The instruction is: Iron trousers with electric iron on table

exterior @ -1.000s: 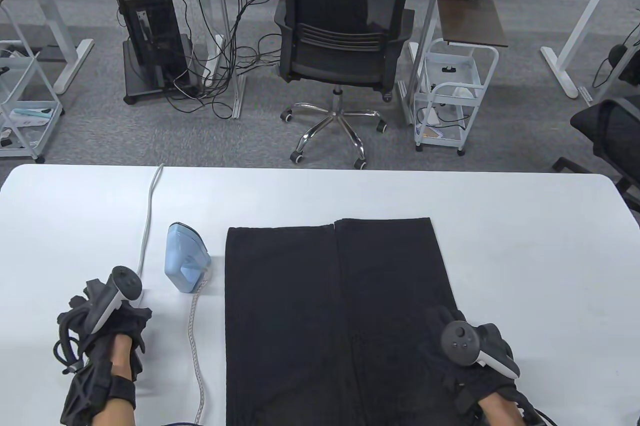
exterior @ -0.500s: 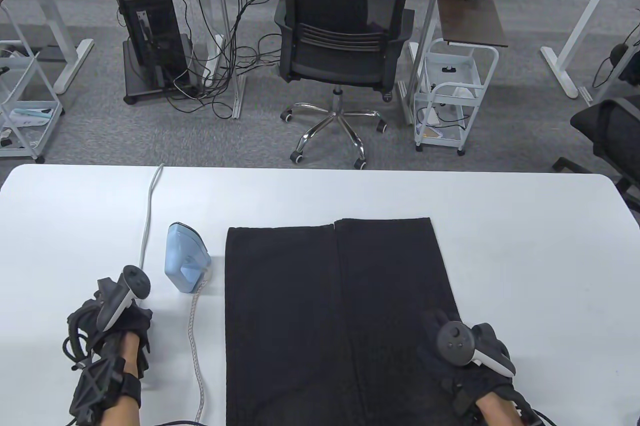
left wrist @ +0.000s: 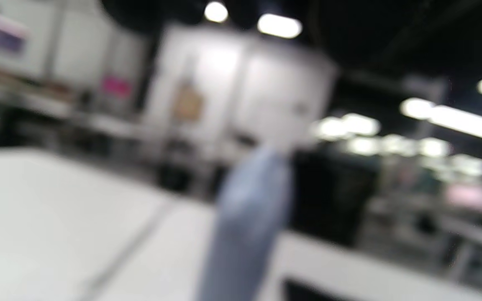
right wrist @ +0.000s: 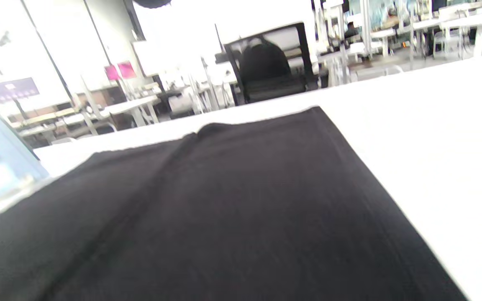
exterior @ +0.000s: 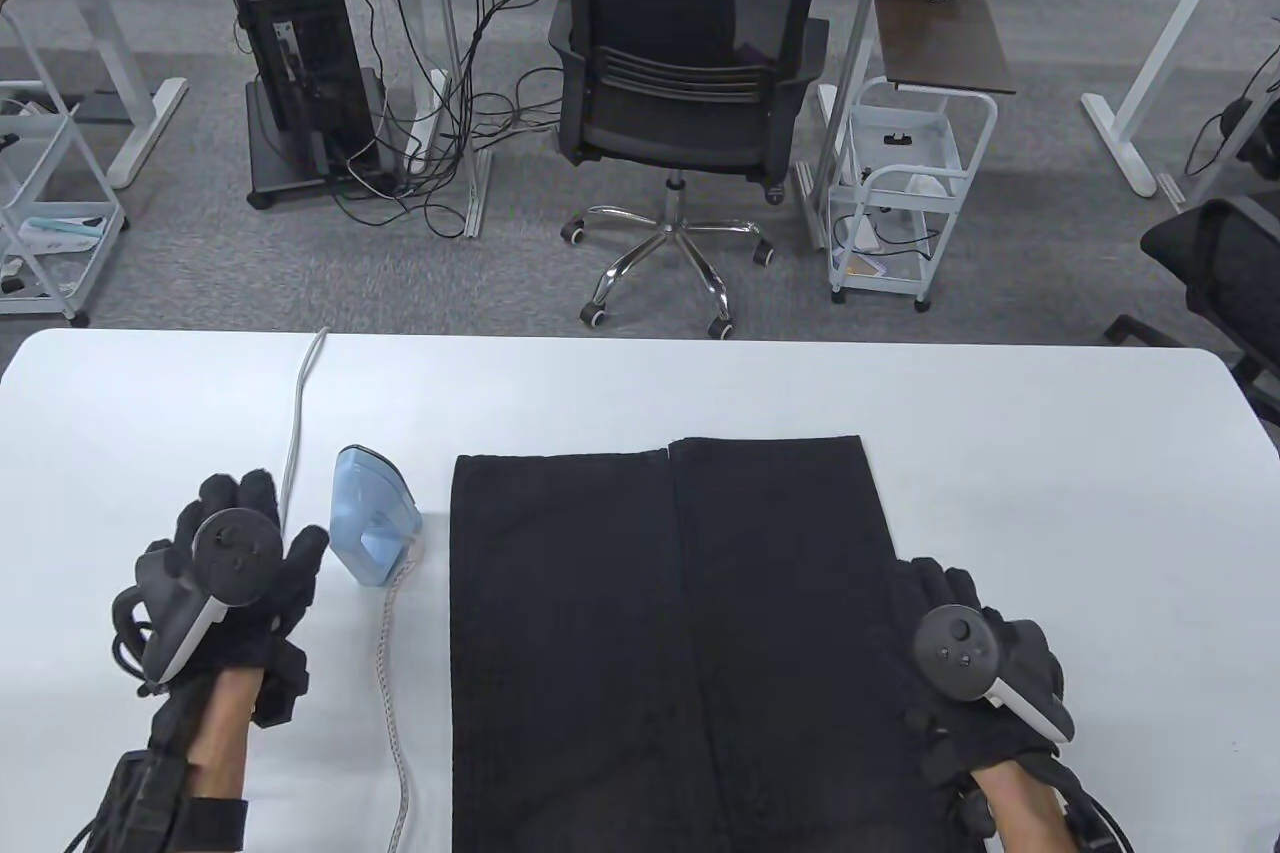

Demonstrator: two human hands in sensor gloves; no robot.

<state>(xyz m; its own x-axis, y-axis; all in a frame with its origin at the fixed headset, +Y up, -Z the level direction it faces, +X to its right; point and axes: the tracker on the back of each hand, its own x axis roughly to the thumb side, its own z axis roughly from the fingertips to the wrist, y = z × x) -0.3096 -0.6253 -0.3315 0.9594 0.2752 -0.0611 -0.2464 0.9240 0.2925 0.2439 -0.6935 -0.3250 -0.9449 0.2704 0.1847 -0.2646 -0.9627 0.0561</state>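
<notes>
Lying flat on the white table (exterior: pixel 1050 453), the black trousers (exterior: pixel 660 633) have their two legs side by side, and the hems point to the far edge of the table. The cloth runs off the near edge of the table view.

The light blue iron (exterior: pixel 373 515) stands on its heel, just beside the left edge of the trousers and not touching them. Its braided cord (exterior: pixel 390 683) goes from the iron toward the near edge, along the left side of the trousers. A second, grey cable (exterior: pixel 297 423) runs from near the iron to the far edge of the table.

The left hand (exterior: pixel 235 583) is just to the left of the iron. Its fingers are spread and straight, and it grips nothing; the thumb is close to the iron but seems not to touch it. The left wrist view is very blurred, and there I can only see the iron (left wrist: pixel 245 221) as a pale blue shape on the table.

The right hand (exterior: pixel 975 663) rests on the right edge of the trousers, fingers straight and flat, partly on the cloth and partly on the table. It holds nothing. In the right wrist view the trousers (right wrist: pixel 224 209) fill the low part and look smooth.
</notes>
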